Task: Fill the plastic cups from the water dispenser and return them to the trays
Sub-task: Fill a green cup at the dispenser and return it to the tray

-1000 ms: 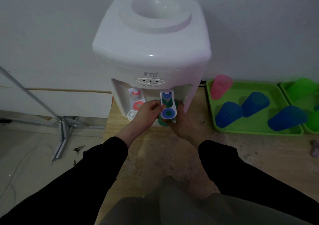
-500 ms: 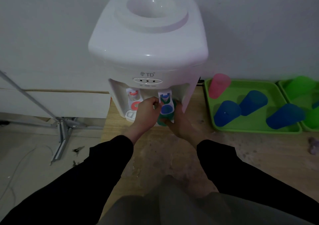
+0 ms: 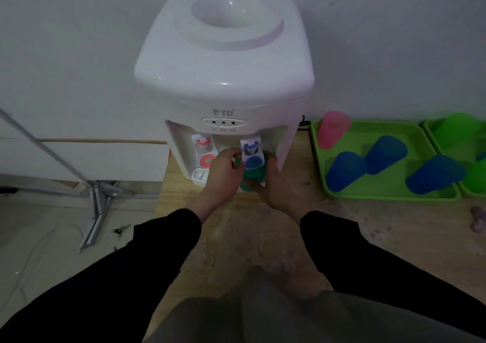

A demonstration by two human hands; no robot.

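Note:
A white water dispenser (image 3: 223,61) stands on the wooden table against the wall. Its blue tap (image 3: 252,156) is on the right, its red tap (image 3: 203,153) on the left. My right hand (image 3: 273,187) holds a green plastic cup (image 3: 253,175) upright beneath the blue tap. My left hand (image 3: 223,174) grips the left side of the blue tap lever with its fingertips. Whether water runs cannot be told. A green tray (image 3: 389,194) to the right carries a pink cup (image 3: 332,129) and three blue cups (image 3: 344,170).
A second green tray (image 3: 431,129) with green cups (image 3: 457,127) sits at the far right edge. A small purple object (image 3: 478,221) lies on the table near the right. A metal stand (image 3: 94,198) rests on the floor at the left, beyond the table edge.
The green cup has risen closer under the blue tap, and my left hand's fingers have closed on the tap lever. The view has shifted slightly.

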